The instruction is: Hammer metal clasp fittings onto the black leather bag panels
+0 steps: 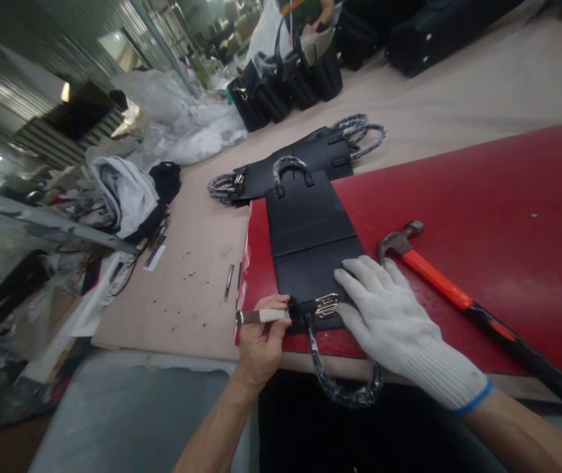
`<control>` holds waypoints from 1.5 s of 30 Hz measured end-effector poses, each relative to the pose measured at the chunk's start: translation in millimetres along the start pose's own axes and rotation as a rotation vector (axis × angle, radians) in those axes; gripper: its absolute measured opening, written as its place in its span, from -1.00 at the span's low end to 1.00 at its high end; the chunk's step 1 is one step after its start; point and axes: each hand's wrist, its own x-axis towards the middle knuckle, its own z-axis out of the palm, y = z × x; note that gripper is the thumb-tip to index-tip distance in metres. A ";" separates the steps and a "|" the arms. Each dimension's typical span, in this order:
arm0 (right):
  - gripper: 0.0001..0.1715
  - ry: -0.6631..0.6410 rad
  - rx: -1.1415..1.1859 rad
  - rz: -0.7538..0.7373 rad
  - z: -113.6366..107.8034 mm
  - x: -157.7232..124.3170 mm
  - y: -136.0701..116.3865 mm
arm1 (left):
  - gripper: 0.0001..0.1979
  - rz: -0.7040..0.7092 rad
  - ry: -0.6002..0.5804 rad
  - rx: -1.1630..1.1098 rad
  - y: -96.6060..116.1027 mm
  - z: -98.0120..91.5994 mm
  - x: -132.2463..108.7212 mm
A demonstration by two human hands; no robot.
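A flat black leather bag panel with wrapped handles at both ends lies on a red board. My left hand, bare, is closed around a small tool with a pale grip and metal end, held against the panel's near edge beside a gold metal clasp. My right hand, in a white knit glove with a blue cuff, lies flat with fingers spread on the panel just right of the clasp. The near handle hangs over the table's edge.
A hammer with an orange and black handle lies on the red board to the right. More black panels lie behind, finished bags and a person farther back. A metal punch rests on the tan table; clutter fills the left.
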 end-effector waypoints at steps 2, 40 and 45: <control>-0.48 -0.008 -0.007 0.001 0.2 0.5 0.2 | -0.85 0.019 0.000 0.034 2.3 0.4 2.2; -0.46 -0.074 0.846 0.519 -168.1 -26.7 -46.6 | -0.89 -0.125 -0.045 -0.024 17.0 8.9 17.3; -0.64 -0.109 0.216 0.132 -160.0 0.0 -76.9 | -0.89 -0.127 -0.041 0.014 15.5 11.1 16.1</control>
